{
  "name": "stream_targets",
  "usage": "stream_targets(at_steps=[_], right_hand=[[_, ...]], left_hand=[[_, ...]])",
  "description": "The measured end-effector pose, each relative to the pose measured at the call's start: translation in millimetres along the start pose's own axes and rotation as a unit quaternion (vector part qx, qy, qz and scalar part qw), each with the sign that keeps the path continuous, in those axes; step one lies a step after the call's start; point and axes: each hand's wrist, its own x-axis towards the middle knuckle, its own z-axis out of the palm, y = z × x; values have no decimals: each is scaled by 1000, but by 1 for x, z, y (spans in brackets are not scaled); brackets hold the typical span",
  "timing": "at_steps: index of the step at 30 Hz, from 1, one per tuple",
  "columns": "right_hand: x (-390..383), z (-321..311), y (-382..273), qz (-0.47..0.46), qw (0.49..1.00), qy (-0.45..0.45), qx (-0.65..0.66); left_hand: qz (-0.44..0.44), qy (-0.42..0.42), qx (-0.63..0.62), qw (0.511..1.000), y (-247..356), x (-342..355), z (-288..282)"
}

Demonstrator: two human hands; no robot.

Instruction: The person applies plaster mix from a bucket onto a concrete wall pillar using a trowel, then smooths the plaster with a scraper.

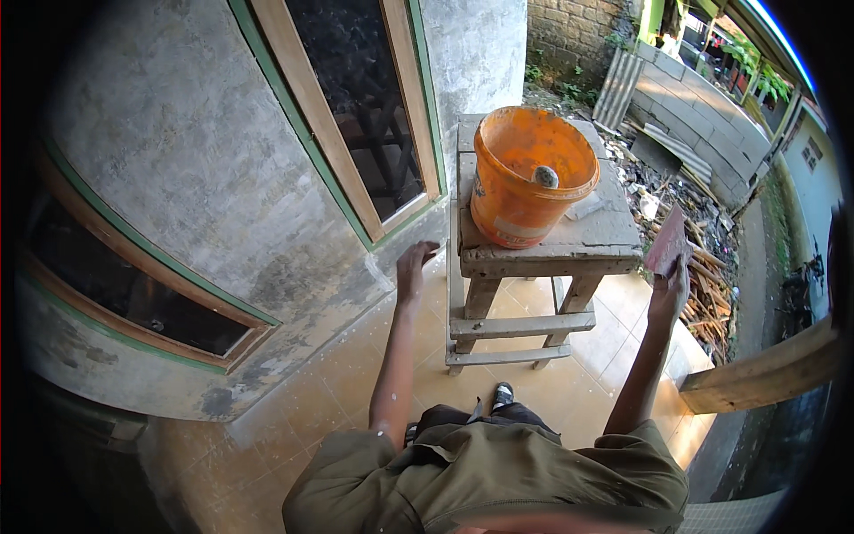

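Observation:
My right hand [669,292] grips a flat pinkish-red sheet [667,242] that looks like sandpaper, raised just off the right edge of a wooden stand [551,262]. On that stand is an orange bucket [498,209], its inside smeared with grey residue. A rounded greyish thing [545,177] shows inside the bucket; its kind is unclear. Left of the stand, near the wall, my left hand [416,265] hangs in the air with its fingers loosely bent and apart. It appears to hold nothing.
A patchy grey plastered wall [196,160] with green-edged wooden window frames [331,116] runs along the left. Crumpled pale plastic [585,206] lies beside the bucket. Rubble and broken wood [707,280] lie beyond the tiled floor [356,378]. A wooden beam [756,374] stands at right.

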Motion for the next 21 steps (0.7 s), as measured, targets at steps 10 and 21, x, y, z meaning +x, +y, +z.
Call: stream_targets(at_steps=[10, 21], right_hand=[[62, 96, 66, 383, 808, -153, 421], [59, 105, 112, 309, 887, -166, 299]], left_hand=[[-147, -133, -224, 954, 8, 62, 74], [-172, -124, -213, 954, -3, 64, 78]])
